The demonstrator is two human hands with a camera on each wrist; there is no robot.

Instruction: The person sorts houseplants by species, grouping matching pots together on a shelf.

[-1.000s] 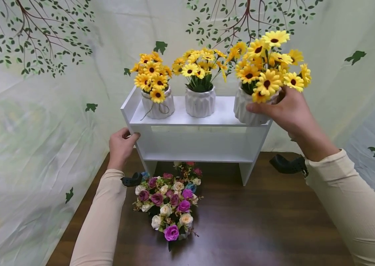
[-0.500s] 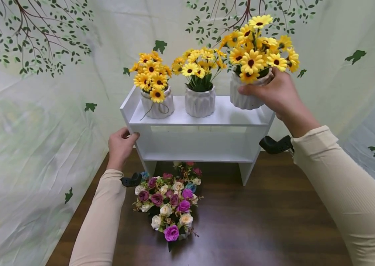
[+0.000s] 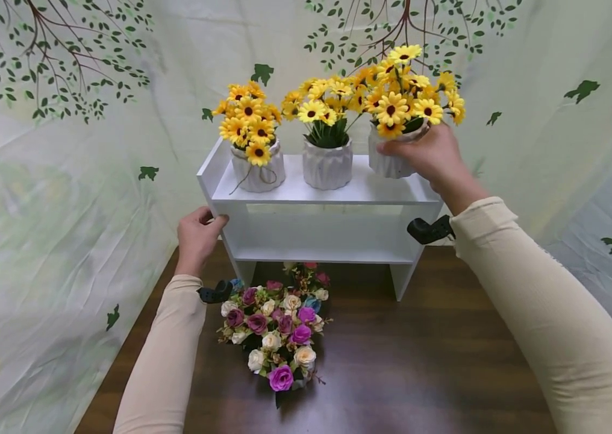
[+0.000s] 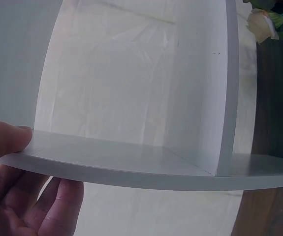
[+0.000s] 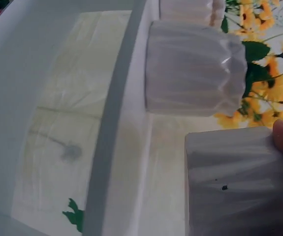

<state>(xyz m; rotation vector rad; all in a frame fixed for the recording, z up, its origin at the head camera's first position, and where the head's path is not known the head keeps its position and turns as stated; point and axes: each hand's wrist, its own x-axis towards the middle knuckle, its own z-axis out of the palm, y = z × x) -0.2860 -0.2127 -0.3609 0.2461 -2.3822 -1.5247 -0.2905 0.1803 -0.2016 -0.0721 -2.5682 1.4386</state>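
My right hand grips a white ribbed flowerpot filled with yellow daisy-like flowers. It hangs over the right part of a white shelf unit's top board; a gap shows below its base in the right wrist view. My left hand pinches the front edge of the unit's left side panel, thumb inside and fingers outside. Beside the held pot stands a second white pot of yellow flowers. Farther left is a third pot with twine tied round it.
Below the shelf, on the dark wooden table, sits a cluster of artificial roses in purple, cream and blue. The unit has a lower shelf board. A leaf-printed cloth hangs behind and at the sides.
My right hand has lifted the flowerpot from the front right and carried it left and back, toward the middle pot. The left hand has stayed on the side panel.
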